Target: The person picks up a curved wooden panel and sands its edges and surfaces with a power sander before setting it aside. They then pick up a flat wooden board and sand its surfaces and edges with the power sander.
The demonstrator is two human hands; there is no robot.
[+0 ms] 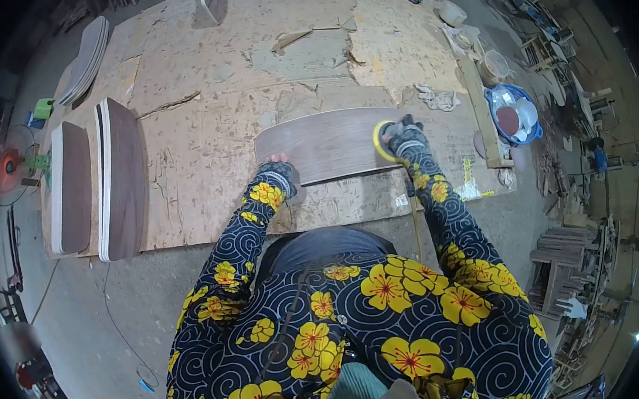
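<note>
A curved, brown wooden panel [334, 143] lies on the cardboard-covered table in front of me. My left hand [281, 174], in a grey glove with bare fingertips, rests closed on the panel's left end, its fingers at the edge. At the right end my right hand [404, 136], also gloved, is wrapped round a round sanding tool with a yellow rim [381, 142]. The tool sits on the panel's surface. A hose [416, 222] runs down from near my right wrist.
Stacked curved panels [122, 180] stand at the left, with more [86, 61] behind. A blue basket [513, 114] with discs, a clear tub [493, 67] and a wooden bar [480, 114] line the right side. A crumpled cloth [437, 98] lies beyond my right hand.
</note>
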